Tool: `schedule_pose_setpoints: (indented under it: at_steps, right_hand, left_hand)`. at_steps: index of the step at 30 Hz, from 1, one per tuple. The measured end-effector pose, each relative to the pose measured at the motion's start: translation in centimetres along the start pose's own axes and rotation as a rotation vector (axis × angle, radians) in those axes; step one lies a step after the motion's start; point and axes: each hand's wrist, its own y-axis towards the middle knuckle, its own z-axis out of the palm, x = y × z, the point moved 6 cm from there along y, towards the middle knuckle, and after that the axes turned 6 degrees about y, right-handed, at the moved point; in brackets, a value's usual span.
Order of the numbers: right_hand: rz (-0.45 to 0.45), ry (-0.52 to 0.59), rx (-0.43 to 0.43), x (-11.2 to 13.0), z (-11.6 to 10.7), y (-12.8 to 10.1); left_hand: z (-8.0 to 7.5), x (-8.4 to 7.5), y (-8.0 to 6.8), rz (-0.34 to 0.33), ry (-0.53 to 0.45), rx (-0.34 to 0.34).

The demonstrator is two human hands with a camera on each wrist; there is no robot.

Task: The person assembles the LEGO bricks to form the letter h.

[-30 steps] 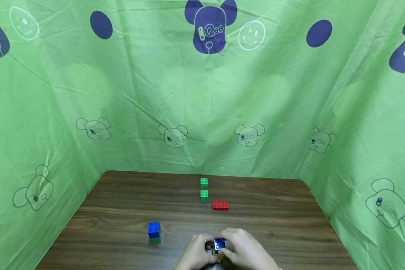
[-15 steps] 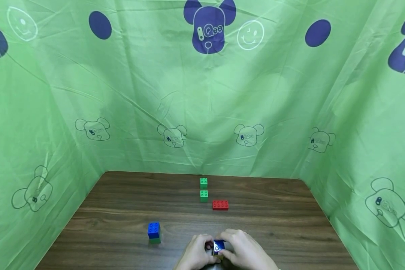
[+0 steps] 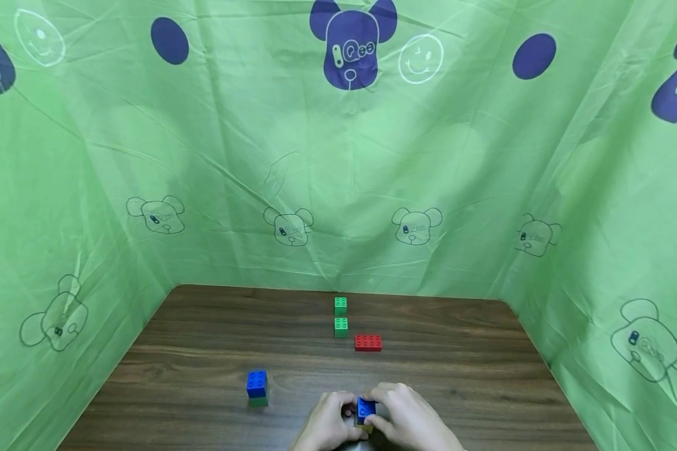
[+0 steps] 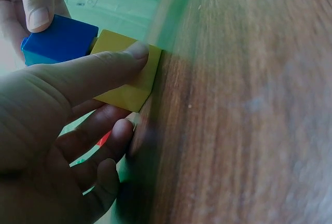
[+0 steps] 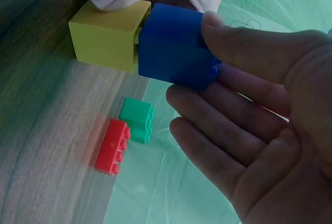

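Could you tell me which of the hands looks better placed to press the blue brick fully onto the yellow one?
Probably the right hand: its thumb already lies on the blue brick, while the left hand steadies the yellow brick on the table.

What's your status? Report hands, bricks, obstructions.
Left hand pinches yellow brick on table. Right hand holds blue brick atop it, small gap showing. Red brick farther back, nothing between.
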Motion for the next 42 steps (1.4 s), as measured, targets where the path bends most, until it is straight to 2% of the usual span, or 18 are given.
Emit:
schedule_pose_setpoints:
  at_steps: [8, 16, 26, 34, 38, 42]
  right_hand:
    - [0.009, 0.019, 0.018, -0.08, -0.04, 0.14]
    - [0.054, 0.063, 0.043, -0.45, -0.06, 0.16]
    - [0.049, 0.05, -0.006, -0.54, 0.19, 0.05]
    - [-0.007, 0.057, -0.115, -0.53, 0.52, -0.15]
    - [0.001, 0.09, -0.117, -0.62, 0.58, -0.38]
    - [0.007, 0.105, -0.119, -0.56, 0.7, -0.64]
  left_hand:
    - [0.05, 0.07, -0.01, -0.014, -0.006, -0.001]
    - [0.02, -0.02, -0.04, 0.002, 0.012, -0.01]
    - [-0.21, -0.25, 0.0, 0.032, 0.038, -0.043]
    - [-0.38, -0.14, 0.23, 0.007, 0.066, -0.032]
    - [-0.28, -0.15, 0.12, -0.011, 0.076, -0.031]
    - [-0.15, -0.18, -0.09, 0.0, 0.07, -0.056]
